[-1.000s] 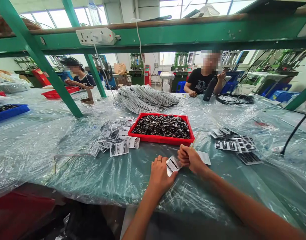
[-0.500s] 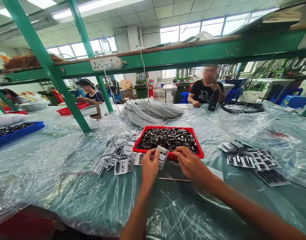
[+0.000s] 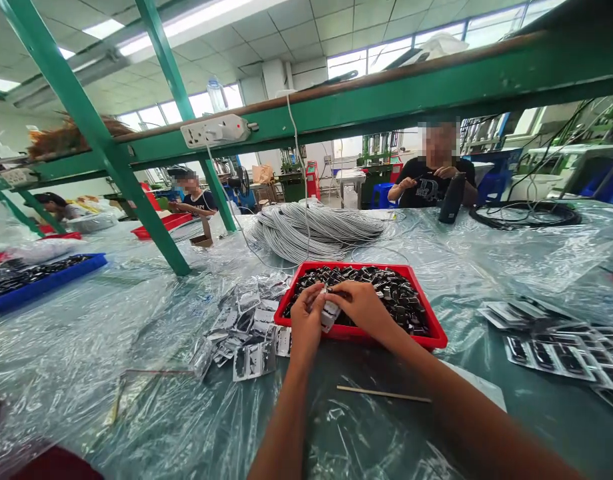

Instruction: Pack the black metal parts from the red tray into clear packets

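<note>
My left hand [image 3: 306, 319] pinches a small clear plastic blister pack [image 3: 330, 317] over the front rim of a red tray [image 3: 437, 337]. My right hand [image 3: 363, 307] meets the pack's upper edge, its fingertips pressed together there. Whatever lies between those fingertips is too small and covered to make out. Small black parts with shiny metal ends [image 3: 406, 300] fill the tray behind both hands. Left of the tray lies a loose heap of similar blister packs [image 3: 255, 360]. Packs holding black pieces [image 3: 549, 357] are laid out on the right.
A thin stick [image 3: 381, 393] and a white sheet [image 3: 481, 388] lie before the tray. Behind it sits a grey cable coil [image 3: 311, 230]. A green shelf frame [image 3: 136, 200] crosses overhead. Across the table sits a person [image 3: 431, 183] near a black bottle [image 3: 452, 199].
My right hand has moved left, from beside the blister pack onto its upper edge. The pack now sits partly behind my fingers. The whole view has shifted slightly.
</note>
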A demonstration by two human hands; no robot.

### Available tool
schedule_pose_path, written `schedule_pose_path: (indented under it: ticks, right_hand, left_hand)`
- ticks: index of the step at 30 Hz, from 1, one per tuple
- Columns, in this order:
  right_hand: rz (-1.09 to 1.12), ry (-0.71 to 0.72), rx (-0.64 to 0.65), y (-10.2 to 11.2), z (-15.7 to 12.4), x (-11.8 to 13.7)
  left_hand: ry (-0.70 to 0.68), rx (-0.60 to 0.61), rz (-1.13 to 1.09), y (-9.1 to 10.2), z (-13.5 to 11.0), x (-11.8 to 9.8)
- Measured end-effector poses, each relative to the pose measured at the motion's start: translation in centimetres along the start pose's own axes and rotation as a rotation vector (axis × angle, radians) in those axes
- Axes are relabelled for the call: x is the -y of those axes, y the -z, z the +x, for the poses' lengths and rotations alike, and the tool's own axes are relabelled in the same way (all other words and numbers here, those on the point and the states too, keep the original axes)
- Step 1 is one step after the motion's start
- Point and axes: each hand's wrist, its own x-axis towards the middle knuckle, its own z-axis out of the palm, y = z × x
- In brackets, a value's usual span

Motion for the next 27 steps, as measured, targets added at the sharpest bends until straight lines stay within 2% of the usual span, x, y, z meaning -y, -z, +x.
schedule_pose_path:
  ticks: [3,6,9,11,13,16,19,22,27]
  right_hand:
    - [-0.017,-0.031,0.032,0.7,0.3,-0.9]
    - [0.075,-0.146,-0.025,1.2,0.6,-1.9]
    - [0.085,-0.236,-0.139,1.5,0.9,-2.8]
    - [-0.060,-0.166,-0.214,1.5,0.8,-2.8]
    - [-0.180,-0.014,-0.244,1.0,0.5,-2.3]
    - [-0.201,0.162,-0.135,-0.3,-0.3,-0.7]
    - [-0.237,0.193,-0.056,-1.8,-1.1,0.6]
    - [-0.265,0.179,-0.078,-2.6,-1.4,0.8]
    - [-0.065,0.159,-0.116,-1.8,-1.0,0.1]
  left_hand:
    - [-0.009,0.041,0.073,0.1,0.1,0.0]
    - [0.019,-0.082,0.096,0.0,0.3,0.4]
    - [0.146,-0.137,-0.013,0.1,0.6,0.9]
    - [0.189,-0.102,-0.048,0.3,0.6,1.0]
    - [0.168,-0.071,-0.022,0.4,0.5,1.0]
    - [0.104,-0.060,0.007,0.5,0.2,1.0]
    - [0.068,-0.057,-0.036,0.4,-0.1,1.2]
    - [0.031,-0.066,-0.088,0.3,-0.2,1.3]
    - [-0.016,-0.001,-0.097,0.9,-0.1,0.7]
